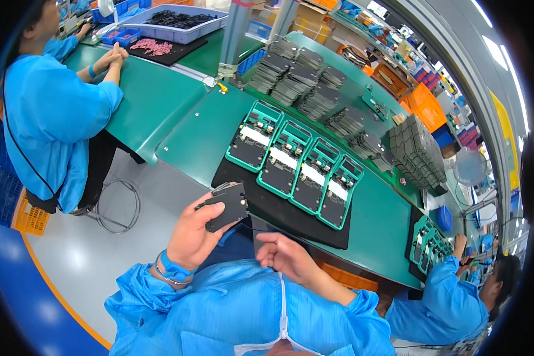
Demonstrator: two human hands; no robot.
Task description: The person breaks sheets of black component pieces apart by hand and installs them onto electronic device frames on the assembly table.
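My left hand [193, 231] is closed around a small stack of thin dark-grey plates [231, 207], with the thumb across the top one. The stack is tilted above the near edge of the bench. Close to my body, my right hand [285, 255] has its fingers loosely bent and apart, and no object shows in it. Beyond both hands, several green frames [286, 159] lie in a row on a black mat [243, 181]. Each frame carries a dark plate, a white strip and small parts.
Stacks of dark-grey plates [317, 102] stand behind the frames on the green bench [190, 142], with a taller pile [418, 151] at the right. A metal post [236, 41] rises at the back left. One co-worker [59, 118] sits left; another [451, 296] works at right.
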